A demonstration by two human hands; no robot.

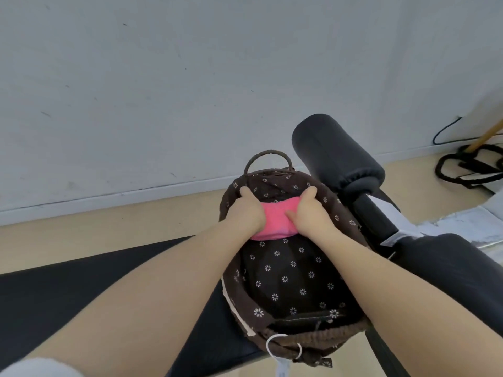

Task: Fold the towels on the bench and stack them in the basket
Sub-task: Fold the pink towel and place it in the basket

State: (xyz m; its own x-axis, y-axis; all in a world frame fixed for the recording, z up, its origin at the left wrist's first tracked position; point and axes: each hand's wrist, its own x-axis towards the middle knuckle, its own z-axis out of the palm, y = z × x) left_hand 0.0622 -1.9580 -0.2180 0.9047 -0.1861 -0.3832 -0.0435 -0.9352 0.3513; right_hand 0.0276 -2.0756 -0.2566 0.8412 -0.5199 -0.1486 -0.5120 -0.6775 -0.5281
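A folded pink towel (275, 217) lies in the far half of the oval basket (333, 205), which has a dark brown lining with small white flowers. My left hand (246, 209) grips the towel's left end and my right hand (309, 210) grips its right end, both reaching down inside the basket. The basket stands on the black padded bench (68, 284). Its near half shows only the flowered lining. No other towel is in view.
A black foam roller (334, 156) on the bench frame stands close to the basket's right side. The grey wall rises behind. A black coiled rope (468, 170) and a wooden stick lie on the beige floor at far right. A white tag ring hangs at the basket's near rim.
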